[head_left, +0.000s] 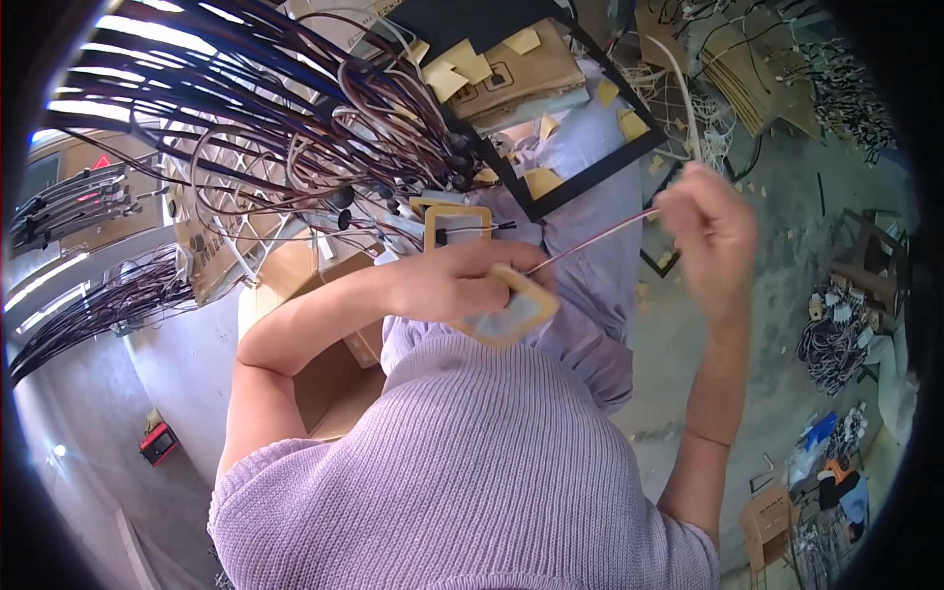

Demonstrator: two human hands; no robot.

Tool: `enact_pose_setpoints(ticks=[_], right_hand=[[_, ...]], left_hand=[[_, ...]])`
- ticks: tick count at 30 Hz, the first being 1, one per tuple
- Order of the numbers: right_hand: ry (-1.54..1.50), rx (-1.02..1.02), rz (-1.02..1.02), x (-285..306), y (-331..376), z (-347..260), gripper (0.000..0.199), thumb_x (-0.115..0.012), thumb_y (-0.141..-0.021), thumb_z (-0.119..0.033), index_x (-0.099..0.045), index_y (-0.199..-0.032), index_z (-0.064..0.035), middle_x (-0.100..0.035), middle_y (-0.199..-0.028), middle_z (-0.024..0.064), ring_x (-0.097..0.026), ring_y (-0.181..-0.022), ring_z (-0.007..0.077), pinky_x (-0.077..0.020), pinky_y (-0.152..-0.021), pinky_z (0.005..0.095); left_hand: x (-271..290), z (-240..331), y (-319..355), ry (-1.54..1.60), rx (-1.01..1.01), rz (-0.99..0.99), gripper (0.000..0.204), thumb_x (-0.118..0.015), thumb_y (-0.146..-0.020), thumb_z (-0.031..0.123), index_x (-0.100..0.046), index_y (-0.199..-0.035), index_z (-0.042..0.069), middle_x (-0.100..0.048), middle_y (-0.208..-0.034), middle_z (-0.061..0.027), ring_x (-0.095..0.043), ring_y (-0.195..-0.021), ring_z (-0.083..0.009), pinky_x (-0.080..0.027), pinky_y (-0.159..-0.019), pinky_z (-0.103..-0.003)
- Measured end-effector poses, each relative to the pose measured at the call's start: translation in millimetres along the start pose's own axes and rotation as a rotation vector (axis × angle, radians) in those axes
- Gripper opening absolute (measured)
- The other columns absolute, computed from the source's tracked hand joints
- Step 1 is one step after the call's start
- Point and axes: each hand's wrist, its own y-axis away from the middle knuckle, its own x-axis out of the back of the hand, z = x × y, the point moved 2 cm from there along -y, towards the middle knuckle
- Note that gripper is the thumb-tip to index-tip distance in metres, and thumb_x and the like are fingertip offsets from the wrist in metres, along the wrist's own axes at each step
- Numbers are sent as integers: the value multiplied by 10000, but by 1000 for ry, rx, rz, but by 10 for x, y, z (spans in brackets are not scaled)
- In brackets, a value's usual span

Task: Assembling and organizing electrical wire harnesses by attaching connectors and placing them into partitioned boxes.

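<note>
A thin reddish-and-white cable (600,236) is pulled straight between my two hands in front of my lap. Its left end passes into the closed fingers of my left hand (467,280). A tan, rounded-corner frame (536,305), somewhat blurred, hangs at the same fingers. My right hand (710,221) is raised to the right, its fingers closed on the cable's other part. A white length of cable (683,93) arcs up from that hand. Just beyond my left hand is a similar tan frame (457,211), with a short black-ended wire (482,228) lying across it.
A large bundle of dark and brown cables (324,128) hangs at the upper left. Ahead, a black square frame (590,172) holds cardboard and yellow paper pieces (462,69). An open cardboard box (339,388) stands left of my lap. Cable heaps (836,339) lie on the right-hand floor.
</note>
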Motion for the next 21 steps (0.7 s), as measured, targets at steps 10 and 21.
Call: enact_pose_setpoints(ticks=[10,21], right_hand=[[-106,-46,-427,-234,488,-498,169,-657,-794,-62,-576,-935,-18,-538,-802,94,-569,-705,248,-482,-662,371],[-99,135,-288,-320,740,-683,192,-704,-701,-25,-564,-832,-32,-446,-770,92,-489,-672,270,-396,-601,367]], left_hand=[[-257,7,106,196,100,-203,335,-548,-866,78,-488,-1187,-1,-570,-1056,-79,-541,-977,-139,-444,-836,-267],[-470,120,184,251,169,-251,321,-569,-848,117,-485,-1136,2,-561,-950,-59,-546,-890,-111,-462,-756,-260]])
